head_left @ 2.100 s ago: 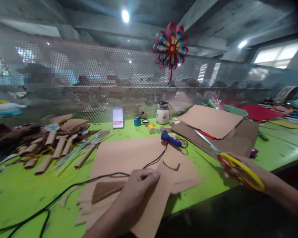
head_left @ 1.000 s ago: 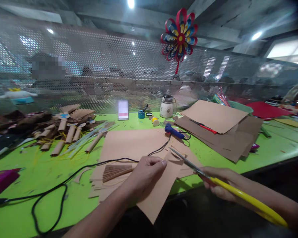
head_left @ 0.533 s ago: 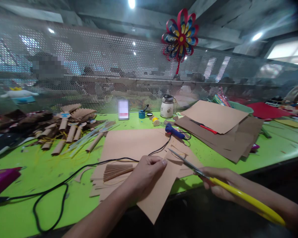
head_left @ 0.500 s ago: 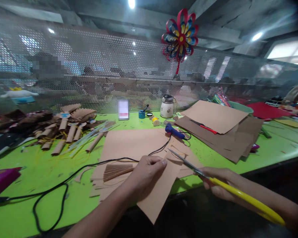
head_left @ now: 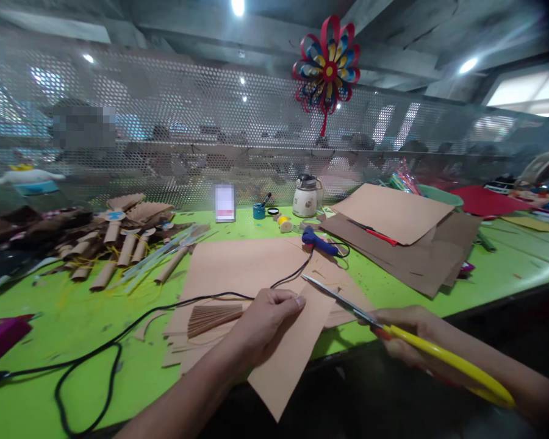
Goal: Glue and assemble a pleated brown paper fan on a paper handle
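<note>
My left hand [head_left: 268, 323] pinches a brown kraft paper piece [head_left: 293, 353] between thumb and fingers. The paper slants down over the table's front edge. Scissors [head_left: 348, 308] with yellow handles are gripped in my right hand [head_left: 412, 338]. Their blades lie nearly together along the paper's upper edge, tips pointing left, just beyond my left thumb. Below my left hand and forearm, brown paper sheets [head_left: 238, 262] are spread on the green table. A pleated paper fan [head_left: 213, 319] rests on them, left of my left hand.
A blue glue gun [head_left: 319, 241] lies behind the scissors; a black cord [head_left: 165, 303] loops across the left side. Paper tubes and fans [head_left: 127, 247] are heaped at left. More brown sheets [head_left: 393, 213] with a red-handled tool [head_left: 379, 235] lie at right. A jug [head_left: 304, 198] stands behind.
The scissor blades have closed further across the paper's top edge, and the narrow strip above them has dropped away. My left hand keeps its hold. The view has shifted slightly.
</note>
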The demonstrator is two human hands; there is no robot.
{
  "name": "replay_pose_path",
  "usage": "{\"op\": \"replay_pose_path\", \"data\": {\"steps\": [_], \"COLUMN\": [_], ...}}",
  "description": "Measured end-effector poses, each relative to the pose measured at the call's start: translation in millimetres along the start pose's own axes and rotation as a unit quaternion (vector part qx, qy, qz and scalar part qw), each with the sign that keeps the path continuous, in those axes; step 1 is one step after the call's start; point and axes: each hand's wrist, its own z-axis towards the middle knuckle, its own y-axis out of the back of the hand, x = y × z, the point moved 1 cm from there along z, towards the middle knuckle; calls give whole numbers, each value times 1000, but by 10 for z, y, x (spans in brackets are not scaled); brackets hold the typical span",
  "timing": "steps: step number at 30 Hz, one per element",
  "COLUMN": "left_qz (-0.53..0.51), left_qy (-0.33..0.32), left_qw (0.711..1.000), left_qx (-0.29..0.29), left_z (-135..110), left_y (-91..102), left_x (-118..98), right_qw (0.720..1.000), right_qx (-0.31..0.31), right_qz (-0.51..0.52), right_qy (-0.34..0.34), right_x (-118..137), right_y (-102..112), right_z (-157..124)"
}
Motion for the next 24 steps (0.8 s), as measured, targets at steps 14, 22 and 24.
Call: {"op": "replay_pose_path", "data": {"steps": [14,22,24], "left_qz": [7,21,27], "left_qy": [0,-10,-16], "left_qw": [1000,1000,999], "left_qx": [-14,-16,-16], "left_z": [7,-19,-24], "left_y": [15,-7,-12], "left_x": [9,-33,-42], "right_qw": [996,997,996], "right_qx": [51,39,34], "right_qz": [-54,-54,-59], "right_qy": [51,48,57], "right_x": [204,174,162], "right_y": [35,32,25], "right_z": [-19,-17,-7]}}
